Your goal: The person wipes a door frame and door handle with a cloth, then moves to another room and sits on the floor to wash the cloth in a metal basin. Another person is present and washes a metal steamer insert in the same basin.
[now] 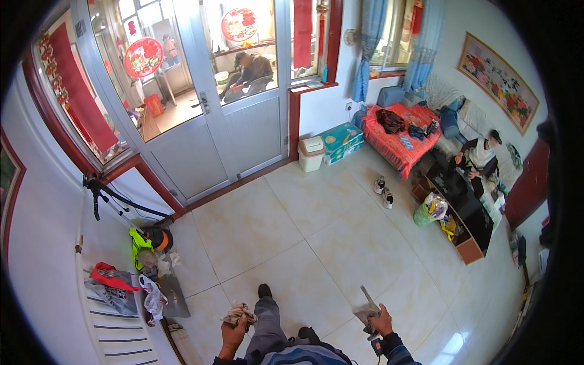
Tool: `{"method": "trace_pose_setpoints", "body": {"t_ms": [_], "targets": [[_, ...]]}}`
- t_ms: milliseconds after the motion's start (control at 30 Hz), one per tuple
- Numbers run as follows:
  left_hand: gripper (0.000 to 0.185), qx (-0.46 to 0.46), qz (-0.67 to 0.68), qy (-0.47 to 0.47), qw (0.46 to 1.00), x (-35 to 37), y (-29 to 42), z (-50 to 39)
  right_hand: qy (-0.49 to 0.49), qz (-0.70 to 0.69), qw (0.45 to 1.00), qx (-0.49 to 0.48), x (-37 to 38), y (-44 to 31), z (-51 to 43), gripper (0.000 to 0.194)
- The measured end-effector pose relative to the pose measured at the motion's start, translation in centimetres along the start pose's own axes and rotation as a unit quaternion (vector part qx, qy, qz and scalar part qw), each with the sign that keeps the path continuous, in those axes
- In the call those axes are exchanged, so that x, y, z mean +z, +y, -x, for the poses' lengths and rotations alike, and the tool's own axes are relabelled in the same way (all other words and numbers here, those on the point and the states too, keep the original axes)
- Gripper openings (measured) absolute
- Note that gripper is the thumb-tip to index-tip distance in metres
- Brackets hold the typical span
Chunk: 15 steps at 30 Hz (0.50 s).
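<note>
My left hand (233,336) grips a crumpled, stained cloth (239,314) beside my left leg. Off to the other side, my right hand (384,320) is closed around a flat grey tool (366,312); a narrow strip (369,296) sticks up from it, and blur hides its exact kind. Under both hands lies the pale tiled floor (315,278). One dark shoe (264,290) shows ahead of me, stepping on the tiles.
Ahead stands a grey glazed double door (246,137); a person (253,73) sits behind it. A vacuum cleaner (160,238) and bags (154,299) line the left. Shoes (383,191), a green bin (424,215), a black-topped table (470,205) and a seated person (479,159) are right.
</note>
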<state>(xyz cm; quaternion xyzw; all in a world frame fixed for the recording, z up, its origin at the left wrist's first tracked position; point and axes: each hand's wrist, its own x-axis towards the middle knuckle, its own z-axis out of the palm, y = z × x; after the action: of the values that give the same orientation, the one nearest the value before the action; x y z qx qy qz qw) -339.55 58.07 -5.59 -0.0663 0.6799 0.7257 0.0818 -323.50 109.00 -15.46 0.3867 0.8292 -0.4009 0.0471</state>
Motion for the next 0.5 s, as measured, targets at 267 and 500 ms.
{"method": "trace_pose_setpoints", "body": {"t_ms": [267, 500], "targets": [[0.015, 0.081, -0.091, -0.065, 0.990, -1.6, 6.9, -20.6, -0.199, -0.247, 0.948, -0.026, 6.7, -24.3, -7.3, 0.044], [0.045, 0.111, -0.139, -0.174, 0.968, 4.1, 15.7, -32.4, -0.424, -0.336, 0.841, -0.016, 11.4, -46.9, -11.3, 0.040]]}}
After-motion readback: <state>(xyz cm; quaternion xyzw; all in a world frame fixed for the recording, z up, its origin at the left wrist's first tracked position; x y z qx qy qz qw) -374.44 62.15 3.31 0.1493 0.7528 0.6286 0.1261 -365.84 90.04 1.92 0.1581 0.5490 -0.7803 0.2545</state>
